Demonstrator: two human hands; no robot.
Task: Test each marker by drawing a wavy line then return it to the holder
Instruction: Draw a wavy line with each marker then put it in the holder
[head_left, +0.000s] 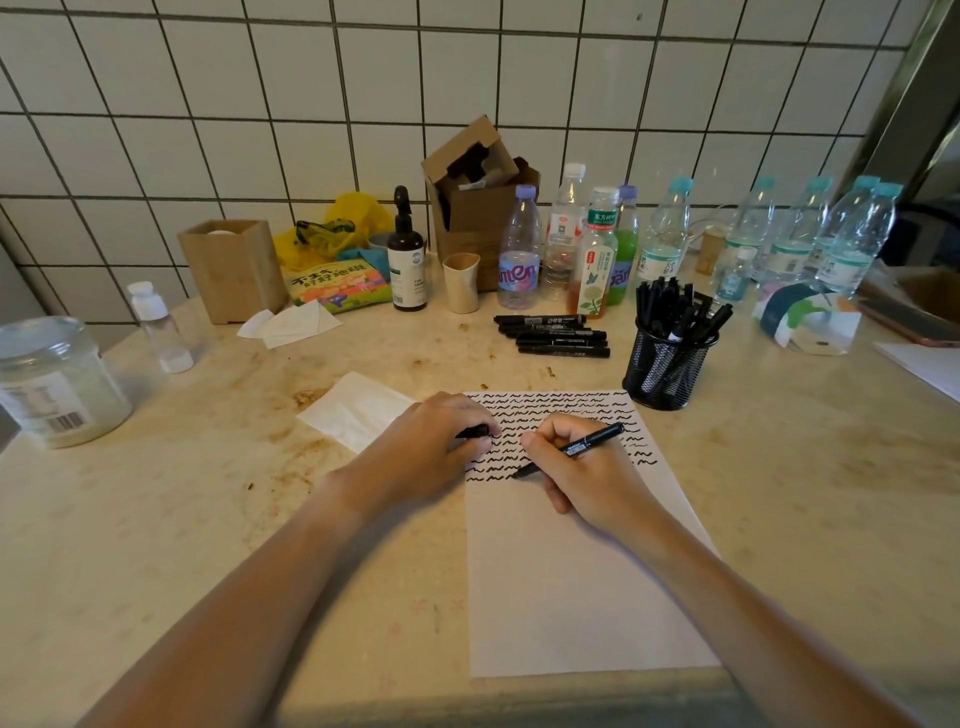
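The right hand (582, 467) pinches a black marker (576, 448) near its tip, which touches the paper (582, 587) at the end of the lowest wavy row. The left hand (431, 447), just to its left on the sheet's edge, curls round what looks like the cap (475, 431). The marker seems light, stiff and smooth; hold it low on the barrel. The mesh holder (667, 371) stands far right of the paper, and five loose markers (556, 335) lie to its left.
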